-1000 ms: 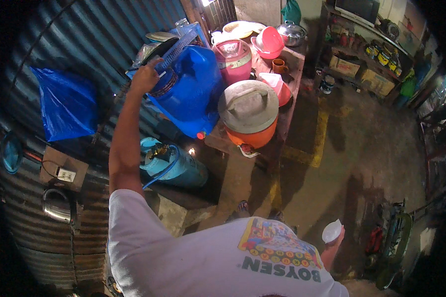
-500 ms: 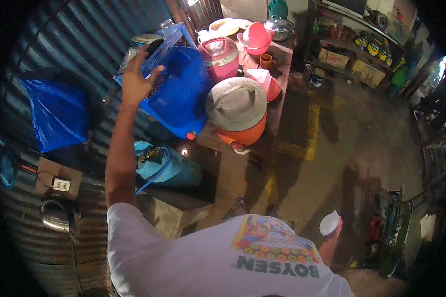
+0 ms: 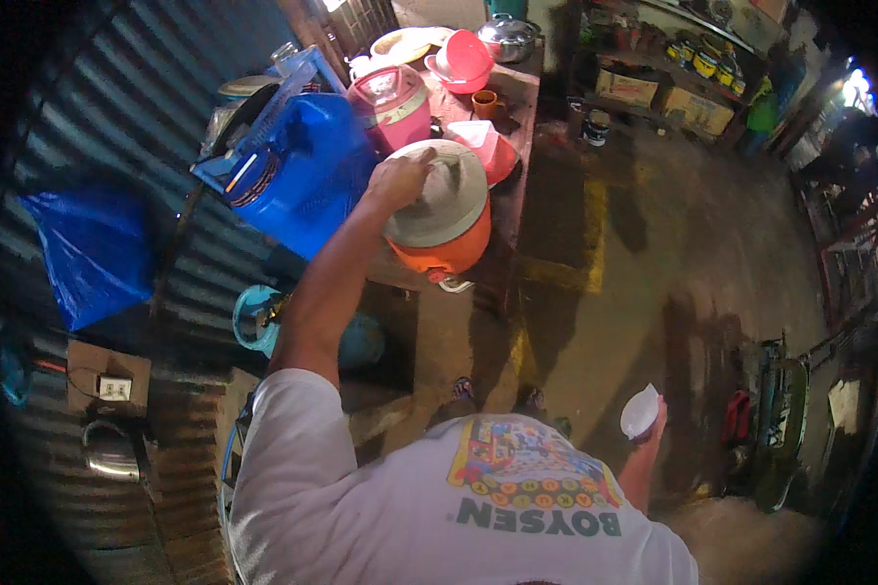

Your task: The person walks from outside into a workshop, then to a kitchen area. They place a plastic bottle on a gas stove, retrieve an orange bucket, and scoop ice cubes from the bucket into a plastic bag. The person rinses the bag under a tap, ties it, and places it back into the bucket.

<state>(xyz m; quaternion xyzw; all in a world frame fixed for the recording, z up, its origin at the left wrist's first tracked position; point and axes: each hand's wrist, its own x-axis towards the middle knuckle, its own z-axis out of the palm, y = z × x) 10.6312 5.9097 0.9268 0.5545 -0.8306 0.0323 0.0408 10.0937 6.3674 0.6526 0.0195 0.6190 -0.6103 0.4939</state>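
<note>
My left hand (image 3: 400, 183) is closed on the raised grip of the grey lid (image 3: 451, 207), which sits on an orange drinks cooler (image 3: 451, 250) with a tap low on its front. Out to the right, my right hand (image 3: 659, 421) holds a white cup (image 3: 640, 411) with a pointed lip; most of those fingers are hidden behind it. Left of the cooler leans a large blue water container (image 3: 307, 180). A pink cooler jug (image 3: 392, 105) and a pink-red plastic tub (image 3: 490, 148) stand just beyond the orange one.
The wooden table (image 3: 520, 97) also bears a brown mug (image 3: 484, 101), red bowls (image 3: 460, 60) and a metal pot (image 3: 508, 41). Below it stands a blue-green gas cylinder (image 3: 361, 341). Corrugated metal walls the left; shelves with cardboard boxes (image 3: 626, 88) stand far right.
My left hand has moved right and down from above the blue container onto the cooler's lid, closing on its grip. My right hand still holds the white cup.
</note>
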